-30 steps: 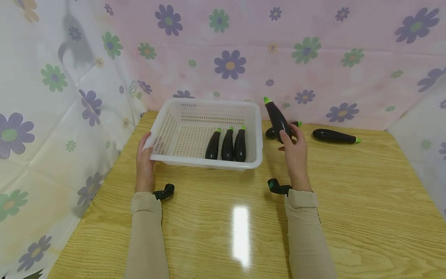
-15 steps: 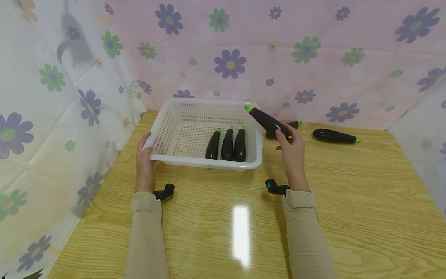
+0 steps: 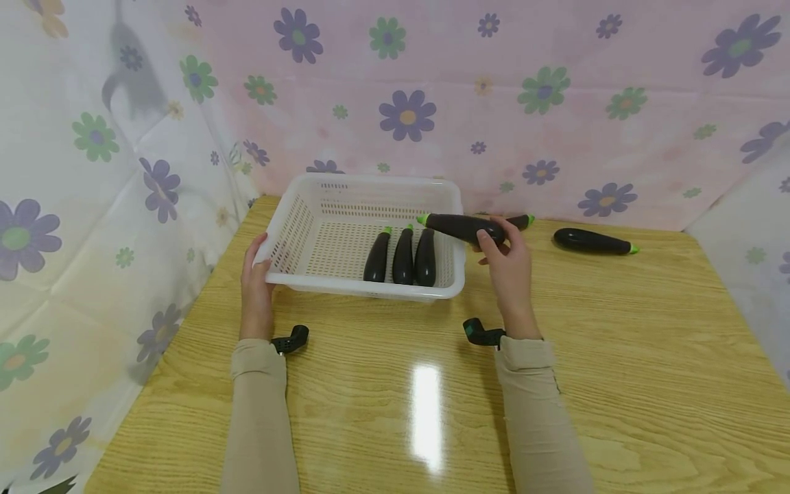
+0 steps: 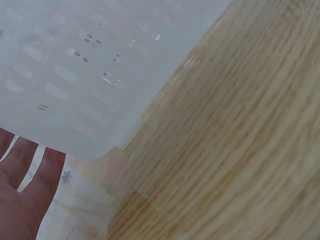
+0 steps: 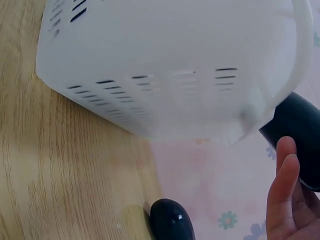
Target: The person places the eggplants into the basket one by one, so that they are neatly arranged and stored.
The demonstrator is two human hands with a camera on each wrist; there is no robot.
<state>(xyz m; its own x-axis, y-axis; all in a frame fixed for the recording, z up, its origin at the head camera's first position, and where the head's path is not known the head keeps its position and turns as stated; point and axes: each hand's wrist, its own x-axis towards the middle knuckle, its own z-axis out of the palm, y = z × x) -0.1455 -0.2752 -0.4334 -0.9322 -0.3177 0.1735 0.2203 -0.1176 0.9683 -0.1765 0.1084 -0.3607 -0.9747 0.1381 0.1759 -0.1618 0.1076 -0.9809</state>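
Observation:
My left hand (image 3: 256, 283) grips the left rim of a white plastic basket (image 3: 345, 283); in the left wrist view its fingers (image 4: 50, 172) lie against the basket's outer wall. Three dark eggplants with green tips lie side by side in the basket's right half, the middle eggplant (image 3: 403, 259) among them. My right hand (image 3: 511, 274) holds another eggplant (image 3: 459, 226) by its thick end, nearly level across the right rim. The green tip points left, over the inside. In the right wrist view, thumb and fingers pinch this eggplant (image 5: 302, 132) beside the rim.
One eggplant (image 3: 523, 221) lies on the wooden table (image 3: 617, 343) behind my right hand, partly hidden. Farther right rests another eggplant (image 3: 592, 241) near the back edge. A flowered cloth (image 3: 457, 62) hangs along the back and sides.
My right hand has moved left and slightly down with its eggplant, which has swung from steeply tilted to nearly level, its tip now over the basket. The left hand and basket have stayed put.

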